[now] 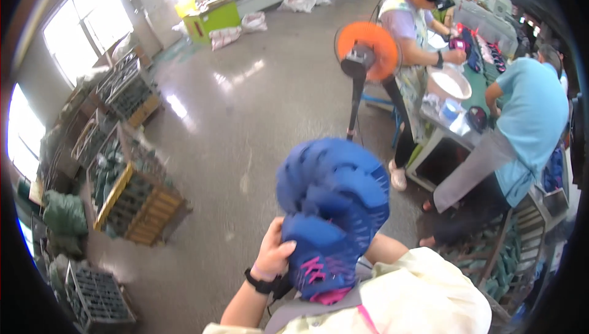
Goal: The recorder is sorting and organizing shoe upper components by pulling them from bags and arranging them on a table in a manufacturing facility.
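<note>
A bulky stack of blue shoes (334,193) is held up against my chest, one shoe nested over another. The nearest shoe shows pink lacing and a pink lining at its lower end. My left hand (274,254), with a dark watch on its wrist, is closed on the stack's left side, thumb in front. On the other side my right forearm (386,250) goes in behind the shoes. They hide my right hand, so its fingers cannot be seen.
An orange fan (368,51) on a black stand is ahead. At right, two people work at a bench (472,82) with shoes and a white tub (450,83). Wooden crates (147,211) and wire racks (101,297) line the left; a slatted crate (527,236) stands near right.
</note>
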